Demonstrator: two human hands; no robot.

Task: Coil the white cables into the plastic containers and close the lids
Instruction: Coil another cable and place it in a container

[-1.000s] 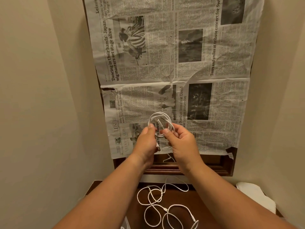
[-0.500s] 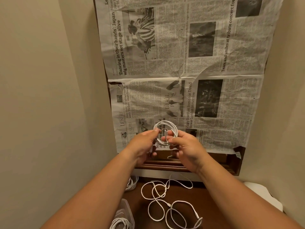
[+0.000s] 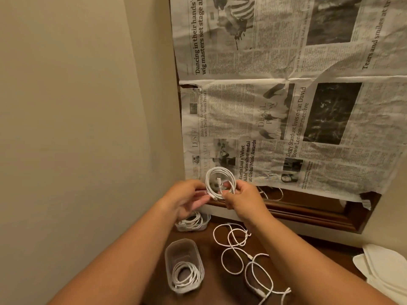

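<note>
Head view: left hand (image 3: 187,199) and right hand (image 3: 244,202) pinch opposite sides of a coil (image 3: 219,170); below, near tub (image 3: 180,249) and far tub (image 3: 203,225) each hold cable (image 3: 176,275).

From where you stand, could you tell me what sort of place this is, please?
Probably a corner of a home: a dark wooden tabletop against plain cream walls, with newspaper covering a wood-framed panel.

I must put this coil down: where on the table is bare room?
Bare wood shows between the near container and the loose cable, and at the back between that cable and the white stack. The far container crowds the left corner.
</note>
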